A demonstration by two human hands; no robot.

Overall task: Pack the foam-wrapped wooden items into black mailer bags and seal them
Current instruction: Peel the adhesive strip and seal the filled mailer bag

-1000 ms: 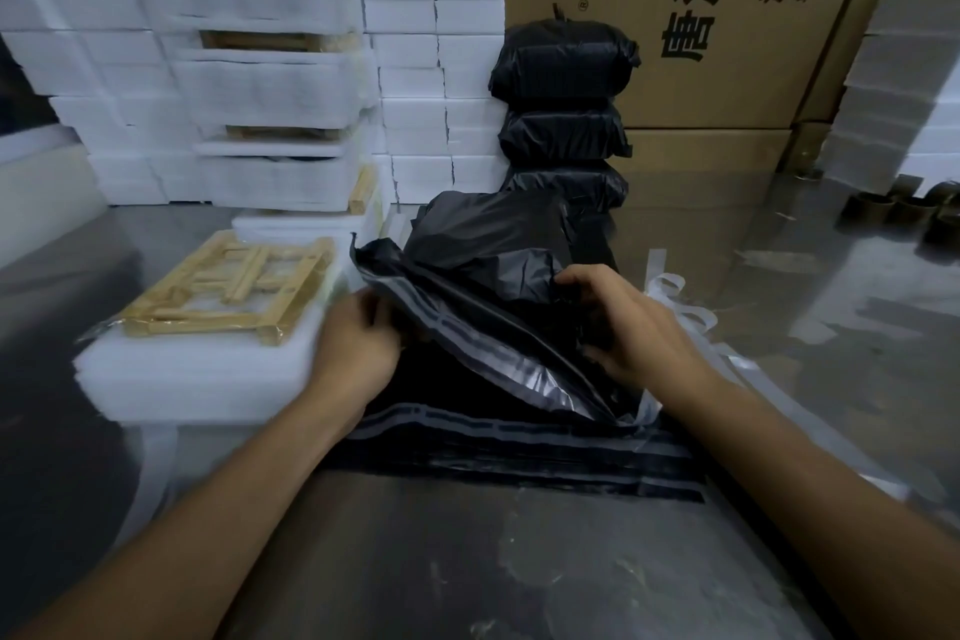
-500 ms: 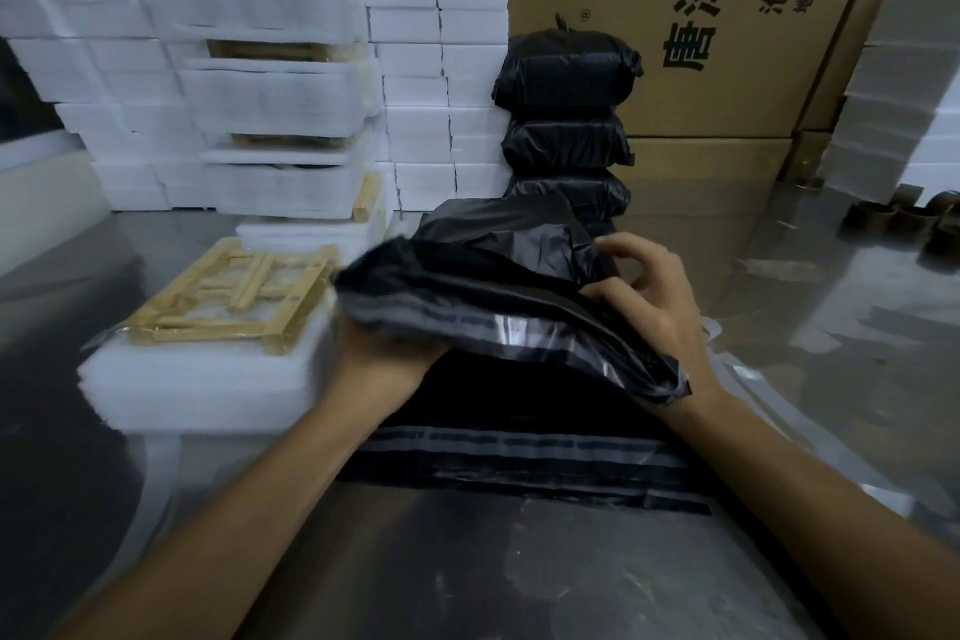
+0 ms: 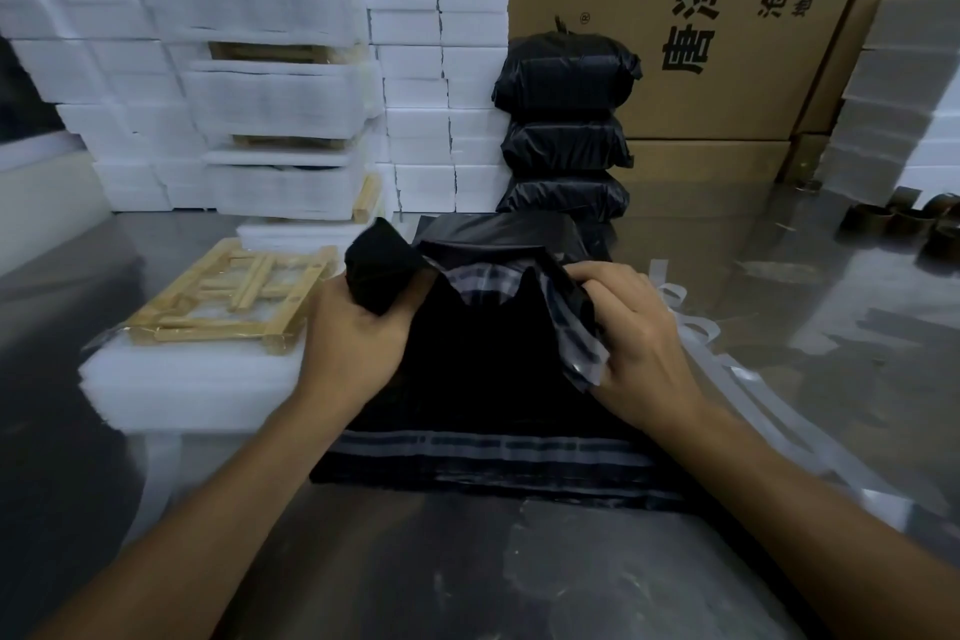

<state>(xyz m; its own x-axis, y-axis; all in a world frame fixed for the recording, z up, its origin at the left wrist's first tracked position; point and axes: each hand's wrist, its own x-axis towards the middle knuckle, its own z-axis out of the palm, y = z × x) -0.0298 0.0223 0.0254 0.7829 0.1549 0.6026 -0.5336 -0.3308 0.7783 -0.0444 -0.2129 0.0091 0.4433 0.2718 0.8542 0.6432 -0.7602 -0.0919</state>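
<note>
I hold the black mailer bag (image 3: 493,343) at centre frame, on top of the stack of flat mailer bags (image 3: 493,463) on the steel table (image 3: 467,577). My left hand (image 3: 358,338) grips the bag's bunched left corner at 10 o'clock from the bag's middle, fingers curled round the film. My right hand (image 3: 634,338) pinches the folded flap with its adhesive strip at 2 o'clock. The bag's long axis runs 9 to 3 o'clock, spanning both hands; its mouth faces 12 o'clock. I judge sealing is the step in hand: the flap must fold along that axis, so both hands, equally near, should move together. The sealed parcels (image 3: 566,130) stand stacked at 12 o'clock. The next wooden item (image 3: 234,296) lies on foam sheets (image 3: 182,385) at 9 o'clock, just beside my left hand.
</note>
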